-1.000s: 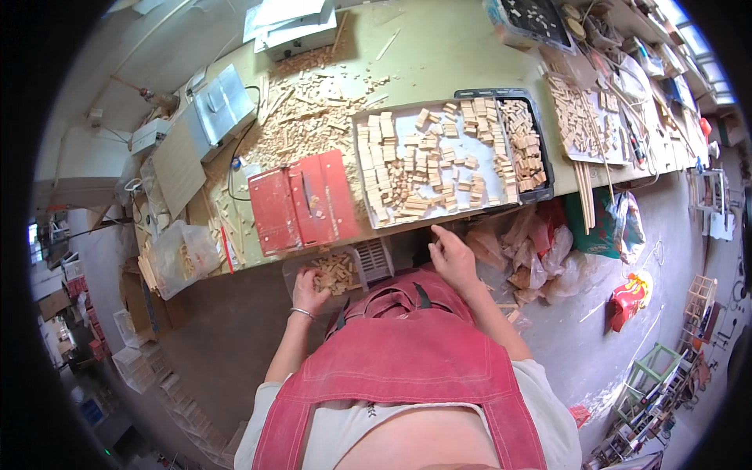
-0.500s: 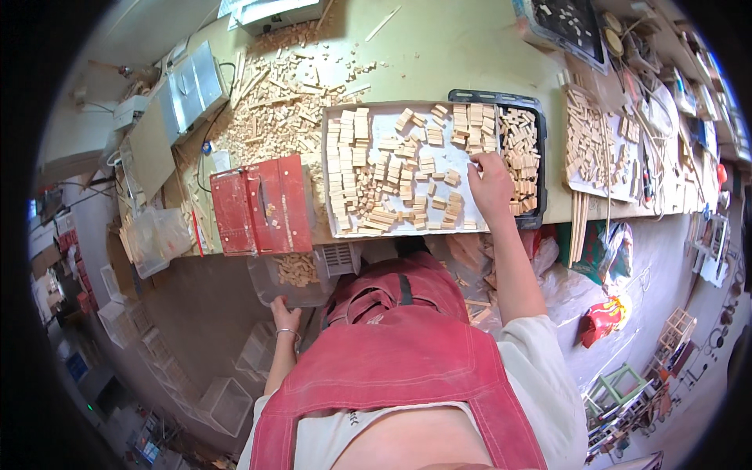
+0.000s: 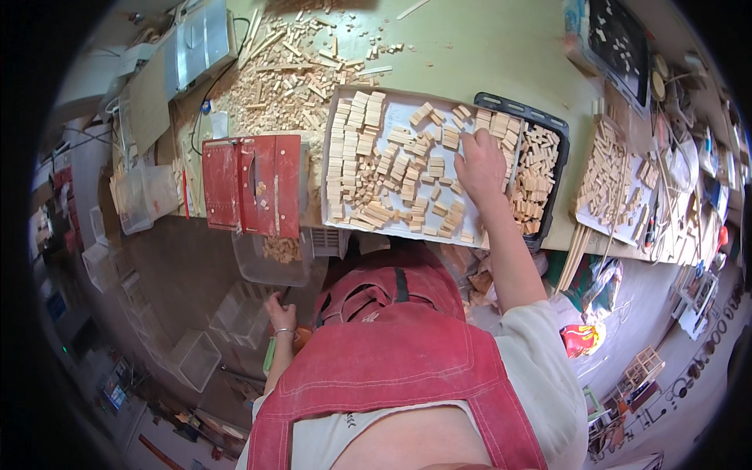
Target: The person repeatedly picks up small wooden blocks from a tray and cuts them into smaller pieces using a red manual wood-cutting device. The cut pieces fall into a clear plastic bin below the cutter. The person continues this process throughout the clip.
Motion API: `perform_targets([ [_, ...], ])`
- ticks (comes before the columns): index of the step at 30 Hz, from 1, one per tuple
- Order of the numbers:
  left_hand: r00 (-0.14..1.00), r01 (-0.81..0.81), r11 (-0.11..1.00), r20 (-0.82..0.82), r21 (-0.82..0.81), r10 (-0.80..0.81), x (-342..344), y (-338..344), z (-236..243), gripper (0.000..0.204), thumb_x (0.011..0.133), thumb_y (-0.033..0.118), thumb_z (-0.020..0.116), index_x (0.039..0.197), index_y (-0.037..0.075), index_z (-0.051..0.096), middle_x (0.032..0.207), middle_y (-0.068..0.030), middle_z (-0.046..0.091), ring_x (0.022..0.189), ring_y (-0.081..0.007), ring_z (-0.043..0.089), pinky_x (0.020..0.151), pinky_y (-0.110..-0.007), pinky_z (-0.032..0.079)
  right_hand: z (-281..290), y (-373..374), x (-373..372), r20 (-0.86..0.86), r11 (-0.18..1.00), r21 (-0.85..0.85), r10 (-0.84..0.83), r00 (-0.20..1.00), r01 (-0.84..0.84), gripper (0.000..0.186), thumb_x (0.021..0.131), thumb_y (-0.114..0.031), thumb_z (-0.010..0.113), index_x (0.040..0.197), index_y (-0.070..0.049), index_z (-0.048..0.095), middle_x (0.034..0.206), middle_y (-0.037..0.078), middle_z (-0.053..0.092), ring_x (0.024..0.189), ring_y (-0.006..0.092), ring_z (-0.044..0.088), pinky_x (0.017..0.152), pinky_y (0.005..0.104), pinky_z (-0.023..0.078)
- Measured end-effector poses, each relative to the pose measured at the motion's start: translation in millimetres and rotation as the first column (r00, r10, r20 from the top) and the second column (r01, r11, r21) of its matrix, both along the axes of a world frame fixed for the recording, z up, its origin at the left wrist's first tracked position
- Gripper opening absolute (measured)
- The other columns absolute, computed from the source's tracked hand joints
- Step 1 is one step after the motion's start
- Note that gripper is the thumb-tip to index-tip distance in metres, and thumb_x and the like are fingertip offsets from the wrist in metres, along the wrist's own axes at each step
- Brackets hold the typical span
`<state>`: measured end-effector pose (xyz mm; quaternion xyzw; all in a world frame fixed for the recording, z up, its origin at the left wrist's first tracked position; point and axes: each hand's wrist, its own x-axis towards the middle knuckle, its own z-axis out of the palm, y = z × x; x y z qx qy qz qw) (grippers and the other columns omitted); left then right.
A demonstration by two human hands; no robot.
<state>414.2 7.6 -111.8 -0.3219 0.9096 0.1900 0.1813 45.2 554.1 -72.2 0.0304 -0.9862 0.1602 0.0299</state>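
My right hand (image 3: 480, 166) reaches over a shallow white tray (image 3: 398, 113), its fingers bent and drawn together among small pale wooden blocks (image 3: 450, 138) near the tray's far right corner. Whatever is between the fingertips is hidden by the hand. Rows of blocks (image 3: 356, 133) stand along the tray's left side, and looser groups lie across its middle. A black crate (image 3: 523, 110) full of blocks (image 3: 538, 160) sits against the tray's right side. Low beside my lap, my left hand (image 3: 282, 315) is curled closed near a thin dark edge; its contents do not show clearly.
Left of the tray a red hinged-looking plate (image 3: 270, 184) overhangs the bench edge, above a clear plastic bin (image 3: 274, 277) with wood pieces. Wood scraps (image 3: 278, 94) are heaped behind it. On the right lie another block-filled tray (image 3: 619, 225) and long wooden sticks (image 3: 574, 258).
My right hand has moved farther up the tray to the blocks at its far right. My left hand has come away from the clear bin's rim. The view has turned slightly.
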Motion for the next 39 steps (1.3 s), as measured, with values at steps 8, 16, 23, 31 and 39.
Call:
perform_targets([
  [8,0.993,-0.103,0.993,0.068,0.061,0.098,10,28,13,0.055,0.084,0.006,0.071,0.137,0.002,0.058,0.134,-0.0196,0.056,0.088,-0.0289,0.070,0.087,-0.039,0.059,-22,-11,-27,0.086,0.991,0.108,0.070,0.994,-0.079,0.026,0.078,-0.012,0.074,0.101,-0.006,0.067,0.106,0.012,0.059,0.104,0.0315,0.063,0.079,0.0451,0.057],
  [16,0.979,-0.017,1.000,-0.204,-0.006,0.016,13,-6,-1,0.052,0.088,0.002,0.067,0.139,0.001,0.057,0.135,-0.0198,0.056,0.098,-0.0265,0.070,0.088,-0.038,0.058,13,-20,10,0.062,0.997,-0.062,-0.048,0.997,0.052,0.038,0.073,-0.018,0.075,0.105,-0.005,0.060,0.107,0.014,0.058,0.103,0.0369,0.060,0.086,0.0479,0.052],
  [23,0.762,-0.178,0.962,-0.589,0.209,0.269,-99,7,63,0.048,0.092,-0.003,0.067,0.139,0.001,0.057,0.131,-0.0143,0.056,0.107,-0.0205,0.065,0.092,-0.035,0.056,56,-124,101,-0.066,0.938,-0.342,0.030,0.997,-0.051,0.035,0.075,-0.012,0.076,0.105,-0.004,0.060,0.100,0.017,0.061,0.088,0.0377,0.062,0.077,0.0467,0.050],
  [31,0.597,0.612,0.791,-0.661,0.009,-0.455,-211,9,150,0.054,0.082,0.005,0.079,0.132,0.006,0.062,0.120,-0.0125,0.062,0.111,-0.0312,0.063,0.097,-0.043,0.051,70,-287,128,-0.055,0.868,-0.404,0.293,0.955,-0.289,0.038,0.074,-0.017,0.077,0.104,-0.005,0.057,0.091,0.018,0.057,0.086,0.0413,0.062,0.074,0.0508,0.049],
  [39,0.446,0.798,0.598,-0.589,-0.080,-0.674,-264,-4,146,0.055,0.078,0.017,0.084,0.129,0.013,0.064,0.119,-0.0117,0.059,0.116,-0.0346,0.061,0.097,-0.047,0.048,60,-373,115,-0.154,0.911,-0.312,0.232,0.960,-0.270,0.029,0.084,-0.014,0.074,0.106,-0.003,0.059,0.093,0.019,0.062,0.089,0.0407,0.066,0.078,0.0507,0.054],
])
